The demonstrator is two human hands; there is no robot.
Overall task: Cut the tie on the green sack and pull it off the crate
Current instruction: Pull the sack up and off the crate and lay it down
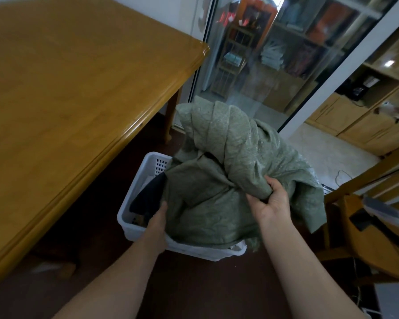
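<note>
No writing we can read, our right hand (268,199) fingers clamped on the green sack (228,162) — bunched over the white crate (134,187), our left hand (158,218) tucked under its edge — finger spread we cannot tell.

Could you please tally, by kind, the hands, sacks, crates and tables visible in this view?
Hands: 2, left hand at the sack's near edge, right hand gripping a fold
Green sack: 1, bunched over the crate
White crate: 1, on the floor
Wooden table: 1
Total: 5
</note>
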